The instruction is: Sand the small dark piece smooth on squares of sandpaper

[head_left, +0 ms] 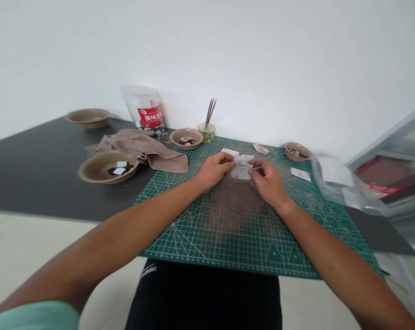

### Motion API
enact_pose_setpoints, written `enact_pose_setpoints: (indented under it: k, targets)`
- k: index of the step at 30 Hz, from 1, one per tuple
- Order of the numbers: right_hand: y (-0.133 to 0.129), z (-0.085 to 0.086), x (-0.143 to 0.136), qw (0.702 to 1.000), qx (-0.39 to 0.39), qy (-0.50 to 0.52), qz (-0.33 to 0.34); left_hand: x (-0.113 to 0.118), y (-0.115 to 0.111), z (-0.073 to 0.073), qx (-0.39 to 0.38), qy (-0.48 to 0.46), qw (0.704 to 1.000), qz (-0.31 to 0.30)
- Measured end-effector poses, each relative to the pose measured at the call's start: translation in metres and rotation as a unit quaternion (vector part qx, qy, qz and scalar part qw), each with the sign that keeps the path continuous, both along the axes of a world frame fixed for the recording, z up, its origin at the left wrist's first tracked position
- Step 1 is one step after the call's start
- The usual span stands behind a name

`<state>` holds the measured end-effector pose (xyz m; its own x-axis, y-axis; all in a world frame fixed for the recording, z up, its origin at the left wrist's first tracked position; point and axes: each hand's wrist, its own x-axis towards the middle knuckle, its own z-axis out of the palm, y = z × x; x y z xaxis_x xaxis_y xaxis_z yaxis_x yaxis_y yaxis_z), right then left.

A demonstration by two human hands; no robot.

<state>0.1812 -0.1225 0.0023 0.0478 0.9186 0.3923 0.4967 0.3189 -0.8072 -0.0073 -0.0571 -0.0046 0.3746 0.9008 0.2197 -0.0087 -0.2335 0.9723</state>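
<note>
Over the green cutting mat (200, 243), a small creased white paper packet (242, 172) is held between both hands. My left hand (214, 170) pinches its left edge with thumb and fingers. At the right edge, my right hand (267, 179) grips it the same way. What the paper contains, if anything, cannot be made out. Behind the left fingers lies a white paper piece (229, 151). A brownish crumpled paper (261, 149) rests farther back, and another white paper (300, 174) lies to the right of my right hand. Brown smudges mark the mat in front of the hands.
Small bowls with dark and pale pieces (186, 139) (297, 151) stand at the back. Leftward are a brown cloth (135, 146), a larger bowl (104, 172), another bowl (88, 118) and a plastic tub (145, 110). A stick-filled jar (206, 132) and clear plastic bag (341, 183) are nearby.
</note>
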Motion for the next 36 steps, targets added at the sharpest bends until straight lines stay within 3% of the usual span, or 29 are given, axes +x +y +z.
enact_pose_setpoints:
  k: [5, 11, 20, 28, 36]
  targets:
    - [0.007, -0.010, 0.005, 1.000, 0.018, 0.019, 0.005, 0.000, 0.003, -0.003, 0.030, 0.037, 0.999, 0.014]
    - [0.021, -0.020, 0.004, 0.997, 0.005, 0.074, -0.005, -0.001, 0.007, -0.007, 0.024, 0.019, 1.000, 0.006]
    - [0.052, -0.013, -0.001, 0.991, -0.032, 0.129, -0.015, -0.003, 0.016, -0.010, 0.026, 0.003, 0.999, 0.025]
    - [0.038, -0.010, 0.001, 0.994, -0.030, 0.104, -0.005, -0.006, 0.022, -0.012, 0.042, 0.031, 0.998, 0.045]
    - [0.023, -0.004, 0.002, 0.995, -0.027, 0.101, -0.005, -0.009, 0.013, -0.007, 0.064, 0.072, 0.995, 0.039]
